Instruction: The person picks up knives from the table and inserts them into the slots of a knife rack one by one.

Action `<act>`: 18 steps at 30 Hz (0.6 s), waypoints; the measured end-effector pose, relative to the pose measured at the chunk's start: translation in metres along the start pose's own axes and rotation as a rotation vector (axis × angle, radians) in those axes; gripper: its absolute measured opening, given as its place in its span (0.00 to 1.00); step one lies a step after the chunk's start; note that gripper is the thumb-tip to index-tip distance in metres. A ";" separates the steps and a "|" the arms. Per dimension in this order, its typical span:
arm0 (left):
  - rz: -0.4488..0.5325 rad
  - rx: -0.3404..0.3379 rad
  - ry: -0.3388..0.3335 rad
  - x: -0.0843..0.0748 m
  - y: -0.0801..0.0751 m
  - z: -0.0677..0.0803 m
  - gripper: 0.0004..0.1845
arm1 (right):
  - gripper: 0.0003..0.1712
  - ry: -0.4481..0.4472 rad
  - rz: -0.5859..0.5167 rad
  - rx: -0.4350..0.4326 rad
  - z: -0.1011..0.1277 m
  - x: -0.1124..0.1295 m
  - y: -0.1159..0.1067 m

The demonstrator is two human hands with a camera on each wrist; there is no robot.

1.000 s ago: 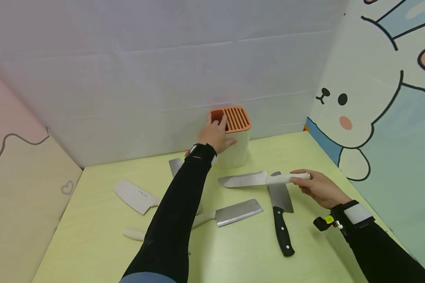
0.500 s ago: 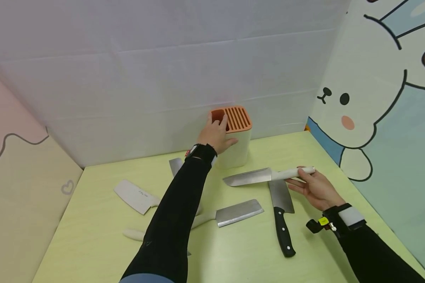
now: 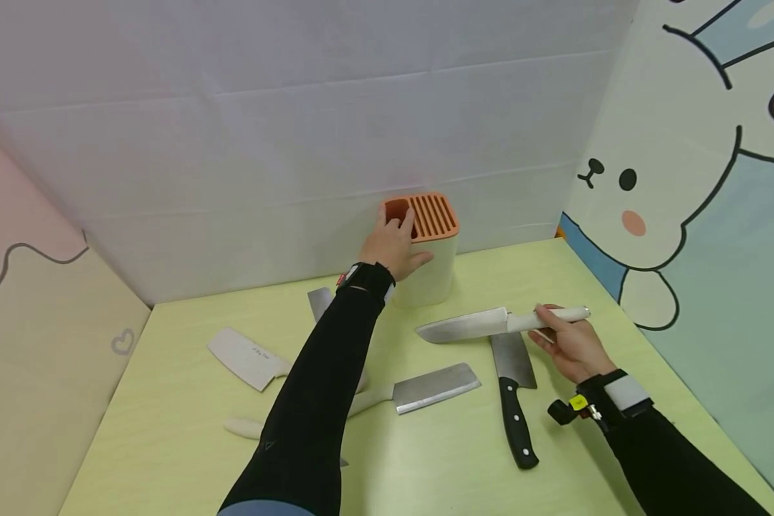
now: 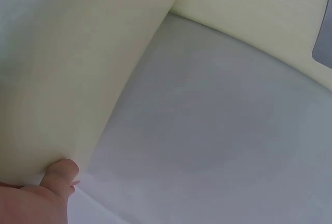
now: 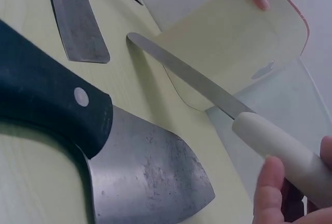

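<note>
My left hand (image 3: pixel 390 247) holds the cream knife block (image 3: pixel 426 276) at its left corner. Its fingers hook over the orange rim at the larger opening, and the thumb lies against the front wall. In the left wrist view, a fingertip (image 4: pixel 63 172) presses on the block's wall. My right hand (image 3: pixel 570 347) grips the white handle of a kitchen knife (image 3: pixel 464 327) around its middle, the handle's end jutting out to the right. The blade points left, raised above the table, in front of the block. Beneath it lies a black-handled cleaver (image 3: pixel 516 408).
A white-handled cleaver (image 3: pixel 428 389) lies mid-table, and another cleaver (image 3: pixel 248 358) is at the left. One blade (image 3: pixel 319 301) and a white handle (image 3: pixel 244 428) are partly hidden by my left sleeve. Behind the yellow table (image 3: pixel 168 401) rises a pale wall (image 3: pixel 264 179).
The knife has shifted right, its handle rising slightly. My right hand's grip has moved from the handle's end toward its middle. My left hand stays on the block.
</note>
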State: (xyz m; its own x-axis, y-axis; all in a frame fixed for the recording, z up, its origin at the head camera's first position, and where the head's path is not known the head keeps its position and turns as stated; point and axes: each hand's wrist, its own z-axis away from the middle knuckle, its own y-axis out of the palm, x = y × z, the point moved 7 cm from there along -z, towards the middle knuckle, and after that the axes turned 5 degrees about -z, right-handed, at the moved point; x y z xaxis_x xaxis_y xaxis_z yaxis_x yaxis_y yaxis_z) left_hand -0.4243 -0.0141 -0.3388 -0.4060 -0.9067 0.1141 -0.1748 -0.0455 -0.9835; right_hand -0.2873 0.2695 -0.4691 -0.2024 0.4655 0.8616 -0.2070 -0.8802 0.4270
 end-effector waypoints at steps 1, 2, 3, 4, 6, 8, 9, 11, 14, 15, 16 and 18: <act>0.009 0.003 -0.003 0.000 0.000 0.000 0.51 | 0.11 -0.008 0.006 0.003 -0.001 0.000 -0.001; 0.014 0.004 -0.005 0.000 0.001 0.000 0.51 | 0.11 -0.018 0.011 0.002 -0.001 0.000 -0.002; 0.016 0.004 -0.006 -0.001 0.001 -0.001 0.51 | 0.13 -0.029 0.029 0.004 -0.002 0.001 -0.003; 0.015 0.004 -0.004 -0.001 0.002 -0.001 0.51 | 0.14 -0.040 0.058 0.006 -0.002 0.002 -0.003; 0.004 0.002 0.000 -0.001 0.002 -0.001 0.52 | 0.18 -0.052 0.135 0.014 -0.003 0.003 -0.005; 0.003 0.000 -0.006 -0.001 0.002 -0.001 0.51 | 0.18 -0.058 0.177 0.036 -0.004 0.003 -0.006; 0.001 -0.002 -0.008 -0.001 0.002 -0.001 0.51 | 0.17 -0.057 0.186 0.056 -0.004 0.004 -0.006; 0.000 0.003 -0.014 -0.001 0.002 -0.001 0.51 | 0.13 -0.042 0.177 0.102 -0.004 0.003 -0.005; 0.012 0.014 -0.026 0.000 0.001 0.000 0.51 | 0.09 -0.002 0.110 0.184 -0.001 0.001 -0.001; 0.010 0.016 -0.027 -0.001 0.000 0.001 0.51 | 0.08 0.013 0.093 0.205 0.000 0.001 0.000; 0.012 0.018 -0.030 -0.001 0.001 0.001 0.51 | 0.07 0.027 0.078 0.224 0.001 0.000 0.001; 0.016 0.011 -0.033 -0.001 0.001 0.000 0.51 | 0.06 0.052 0.034 0.247 0.003 -0.002 0.002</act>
State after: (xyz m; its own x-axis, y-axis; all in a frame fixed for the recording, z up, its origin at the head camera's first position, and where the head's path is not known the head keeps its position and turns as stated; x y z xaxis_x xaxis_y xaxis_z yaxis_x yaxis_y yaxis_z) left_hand -0.4237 -0.0134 -0.3401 -0.3791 -0.9205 0.0944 -0.1587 -0.0358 -0.9867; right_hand -0.2843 0.2668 -0.4691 -0.2555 0.4337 0.8641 0.0398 -0.8883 0.4576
